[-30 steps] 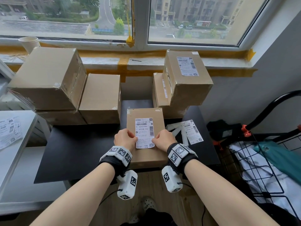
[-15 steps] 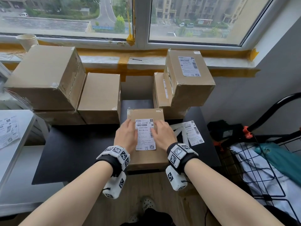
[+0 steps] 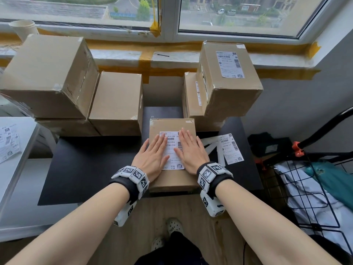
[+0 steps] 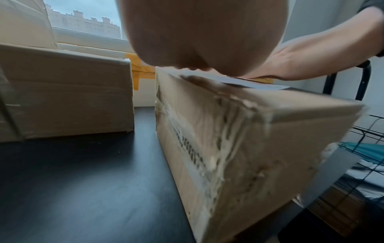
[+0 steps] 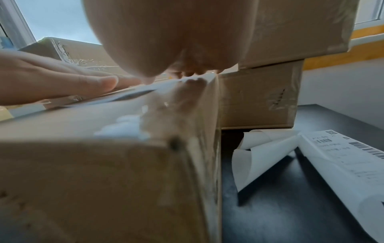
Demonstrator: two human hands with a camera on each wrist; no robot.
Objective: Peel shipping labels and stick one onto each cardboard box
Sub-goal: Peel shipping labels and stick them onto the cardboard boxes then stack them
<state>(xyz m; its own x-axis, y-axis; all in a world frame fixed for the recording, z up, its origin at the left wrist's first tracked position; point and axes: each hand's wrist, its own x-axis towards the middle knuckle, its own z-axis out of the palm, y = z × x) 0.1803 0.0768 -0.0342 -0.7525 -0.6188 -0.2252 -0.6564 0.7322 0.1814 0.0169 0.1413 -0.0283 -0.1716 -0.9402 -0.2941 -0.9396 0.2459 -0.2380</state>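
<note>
A small cardboard box (image 3: 172, 180) sits at the front middle of the black table (image 3: 91, 169), with a white shipping label (image 3: 172, 152) on its top. My left hand (image 3: 152, 155) lies flat on the label's left half, fingers straight. My right hand (image 3: 190, 150) lies flat on its right half. The wrist views show the box's side (image 4: 239, 148) and corner (image 5: 104, 164) under each palm. A loose label (image 3: 230, 149) and curled backing strips (image 5: 261, 152) lie right of the box. Two stacked boxes at the back right carry labels, the top one (image 3: 228, 77) on its lid.
Plain boxes (image 3: 51, 77) (image 3: 117, 104) stack at the back left. More labels (image 3: 8, 142) lie on a white table at far left. A paper cup (image 3: 23, 29) stands on the windowsill. A black wire cart (image 3: 315, 188) with cloth stands at the right.
Both hands went from curled fists at the label's lower edge to flat palms, sliding up along the label toward its top.
</note>
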